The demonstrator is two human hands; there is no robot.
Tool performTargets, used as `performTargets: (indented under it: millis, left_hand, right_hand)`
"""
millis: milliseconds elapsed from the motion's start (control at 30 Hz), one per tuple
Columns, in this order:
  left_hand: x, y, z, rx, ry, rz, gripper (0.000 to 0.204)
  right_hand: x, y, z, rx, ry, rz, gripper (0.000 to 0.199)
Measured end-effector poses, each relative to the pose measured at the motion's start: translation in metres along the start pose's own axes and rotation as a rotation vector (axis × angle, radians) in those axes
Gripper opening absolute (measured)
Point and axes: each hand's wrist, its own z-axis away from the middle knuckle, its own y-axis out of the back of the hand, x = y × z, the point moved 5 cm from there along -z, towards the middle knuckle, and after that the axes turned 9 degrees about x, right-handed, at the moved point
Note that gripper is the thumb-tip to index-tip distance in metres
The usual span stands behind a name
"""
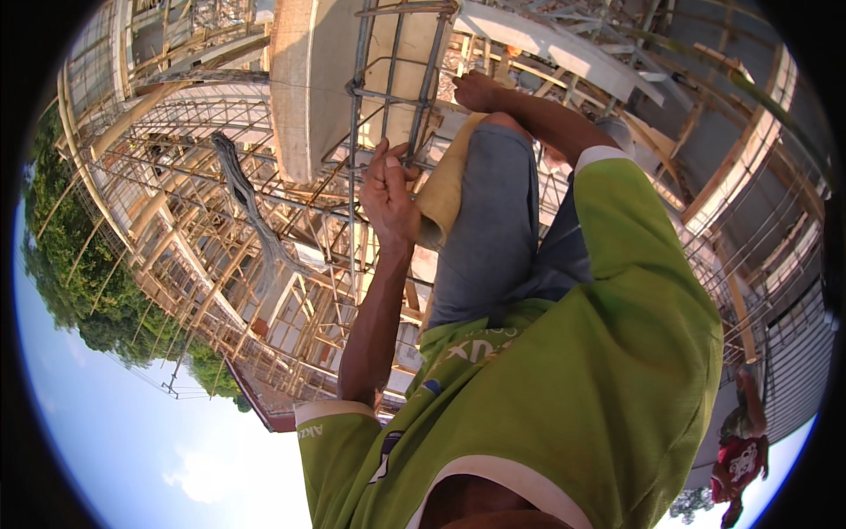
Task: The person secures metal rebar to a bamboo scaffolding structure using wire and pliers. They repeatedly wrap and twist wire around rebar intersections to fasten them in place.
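Observation:
A steel rebar cage (429, 78) of long bars joined by cross ties stands before me, beside a pale formwork board (330, 88). My left hand (390, 198) is at the lower part of the cage, fingers bent and drawn together against the bars. Whatever lies between those fingers is too small to make out. Farther to the right, my right hand (478, 91) is closed like a fist just beyond my knee, and its grip is hidden. A thick yellowish bamboo pole (443, 189) slants between my left hand and my leg in grey-blue shorts (489, 220).
A grey twisted bundle (242, 189) hangs left of the cage, over a lattice of bamboo and timber scaffolding (189, 251). A pale beam (564, 53) crosses at the upper right. Another person (738, 463) in a red top appears at the lower right. Trees (106, 304) rise at left.

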Motion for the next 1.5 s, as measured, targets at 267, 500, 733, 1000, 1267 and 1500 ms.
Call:
performTargets:
  millis: [267, 500, 733, 1000, 1267, 1500]
  left_hand:
    - [-0.002, 0.001, 0.002, 0.004, 0.023, 0.018, 0.033]
    - [0.003, 0.002, 0.002, -0.005, 0.029, -0.006, 0.034]
    - [0.007, 0.001, -0.003, -0.025, 0.005, -0.063, 0.033]
    - [-0.007, 0.004, -0.002, -0.039, -0.010, -0.075, 0.036]
    - [0.003, 0.000, 0.001, -0.010, 0.089, 0.004, 0.035]
    - [0.001, 0.001, -0.002, -0.036, 0.006, -0.041, 0.033]
  right_hand:
    - [0.029, -0.012, 0.026, 0.201, -1.147, -1.546, 0.027]
    - [0.044, -0.056, 0.018, -0.239, -1.310, -1.631, 0.038]
    - [0.017, -0.069, 0.010, -0.473, -1.095, -2.161, 0.031]
    - [0.019, -0.065, 0.007, -0.295, -1.097, -2.289, 0.021]
    - [0.028, -0.068, -0.005, -0.300, -1.065, -2.030, 0.022]
    - [0.034, -0.014, -0.038, 0.156, -0.496, -0.590, 0.017]
